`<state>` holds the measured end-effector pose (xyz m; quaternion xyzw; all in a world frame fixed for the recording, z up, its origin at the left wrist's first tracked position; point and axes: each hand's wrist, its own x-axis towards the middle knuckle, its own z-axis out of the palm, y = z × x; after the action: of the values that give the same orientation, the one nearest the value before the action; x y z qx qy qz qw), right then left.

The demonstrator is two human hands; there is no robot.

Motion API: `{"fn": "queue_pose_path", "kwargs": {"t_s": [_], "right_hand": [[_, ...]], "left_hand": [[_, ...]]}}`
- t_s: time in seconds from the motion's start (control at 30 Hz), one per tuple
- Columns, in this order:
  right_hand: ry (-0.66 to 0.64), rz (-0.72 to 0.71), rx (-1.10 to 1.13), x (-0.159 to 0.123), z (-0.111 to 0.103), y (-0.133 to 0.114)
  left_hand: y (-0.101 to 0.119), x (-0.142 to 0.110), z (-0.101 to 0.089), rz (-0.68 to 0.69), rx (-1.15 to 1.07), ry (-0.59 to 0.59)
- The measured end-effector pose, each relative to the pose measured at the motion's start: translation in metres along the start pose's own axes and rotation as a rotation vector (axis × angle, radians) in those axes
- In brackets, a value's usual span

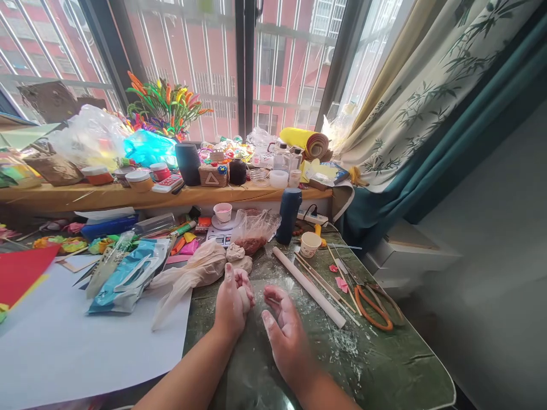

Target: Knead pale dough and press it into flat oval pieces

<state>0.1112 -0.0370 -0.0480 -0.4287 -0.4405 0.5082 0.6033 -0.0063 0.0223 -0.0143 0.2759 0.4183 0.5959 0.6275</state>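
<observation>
Above the near part of the table, my left hand (pixel 233 302) is closed round a small lump of pale clay (pixel 245 300), partly hidden by the fingers. To its right, apart from it, my right hand (pixel 284 327) is open with bent fingers and nothing in it. White powder dusts both hands. Just beyond my left hand lie larger clay lumps (pixel 238 259) beside a crumpled translucent plastic bag (pixel 200 265). A pale rolling pin (pixel 308 287) rests slantwise to the right of my right hand.
Right of the rolling pin are thin wooden sticks (pixel 327 283), pink scraps and orange-handled scissors (pixel 376 307). A paper cup (pixel 310 244) and a dark cylinder (pixel 289 216) stand farther back. White paper (pixel 106 347) and a blue packet (pixel 128 279) lie left. Jars crowd the windowsill (pixel 171 197).
</observation>
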Motion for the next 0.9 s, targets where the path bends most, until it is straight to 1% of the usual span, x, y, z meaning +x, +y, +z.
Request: {"fn": "queue_pose_path", "kwargs": {"t_s": [0.07, 0.1, 0.13, 0.17, 0.2, 0.27, 0.3, 0.33, 0.37, 0.43, 0.5, 0.57, 0.63, 0.73, 0.8, 0.9], "right_hand": [[-0.008, 0.203, 0.299, 0.003, 0.01, -0.009], [-0.008, 0.31, 0.459, 0.006, 0.013, -0.014], [0.0, 0.408, 0.604, 0.01, 0.014, -0.019], [0.024, 0.491, 0.721, 0.015, 0.013, -0.022], [0.068, 0.554, 0.803, 0.021, 0.011, -0.025], [0.21, 0.622, 0.877, 0.031, 0.001, -0.029], [0.28, 0.635, 0.883, 0.036, -0.005, -0.03], [0.341, 0.64, 0.877, 0.039, -0.011, -0.03], [0.386, 0.641, 0.864, 0.042, -0.015, -0.031], [0.422, 0.637, 0.831, 0.046, -0.021, -0.034], [0.385, 0.601, 0.808, 0.046, -0.024, -0.038], [0.3, 0.549, 0.801, 0.044, -0.023, -0.042], [0.215, 0.519, 0.799, 0.042, -0.022, -0.046], [0.131, 0.496, 0.773, 0.037, -0.022, -0.049], [0.111, 0.468, 0.743, 0.036, -0.022, -0.048], [0.123, 0.459, 0.713, 0.036, -0.023, -0.043]], "left_hand": [[-0.002, -0.003, -0.005, 0.176, 0.146, -0.075], [-0.003, -0.006, -0.006, 0.266, 0.256, -0.149], [-0.004, -0.01, -0.007, 0.353, 0.395, -0.246], [-0.005, -0.014, -0.007, 0.442, 0.558, -0.373], [-0.005, -0.018, -0.007, 0.527, 0.714, -0.505], [-0.005, -0.024, -0.006, 0.682, 0.958, -0.741], [-0.005, -0.026, -0.005, 0.744, 1.026, -0.814], [-0.005, -0.027, -0.005, 0.795, 1.057, -0.841], [-0.005, -0.026, -0.005, 0.838, 1.064, -0.831], [-0.005, -0.024, -0.006, 0.912, 1.054, -0.743], [-0.004, -0.022, -0.007, 0.966, 1.058, -0.654], [-0.003, -0.021, -0.008, 0.973, 1.079, -0.615], [-0.003, -0.021, -0.007, 0.945, 1.073, -0.586], [-0.004, -0.019, -0.008, 0.864, 1.007, -0.517], [-0.006, -0.016, -0.009, 0.803, 0.942, -0.469], [-0.008, -0.013, -0.011, 0.722, 0.847, -0.419]]}}
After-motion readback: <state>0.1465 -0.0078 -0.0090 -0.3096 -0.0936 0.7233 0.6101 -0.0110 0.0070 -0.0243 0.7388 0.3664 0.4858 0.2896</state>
